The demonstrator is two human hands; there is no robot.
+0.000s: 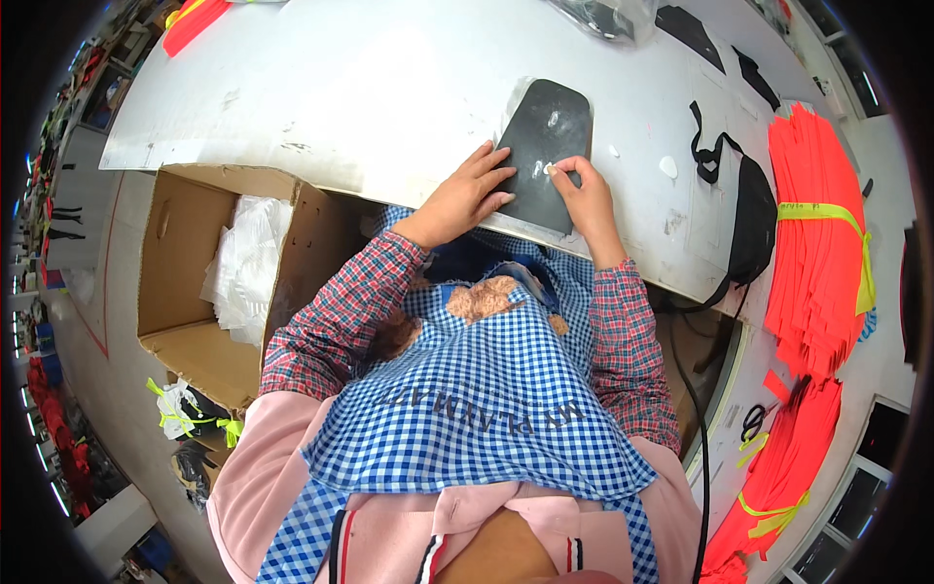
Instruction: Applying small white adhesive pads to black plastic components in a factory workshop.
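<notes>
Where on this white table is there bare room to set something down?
The widest bare stretch of the white table lies left of the black panel, above the cardboard box. Right of the panel it is crowded: a black bag and orange fabric stacks.

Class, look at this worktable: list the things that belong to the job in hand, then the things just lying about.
In hand:
- black panel, flat on the table
- left hand, pressing it down
- right hand, pinching something small and pale on it

Lying about:
- black bag
- orange stack tied with a yellow band
- cardboard box with white plastic inside
- scissors
</notes>
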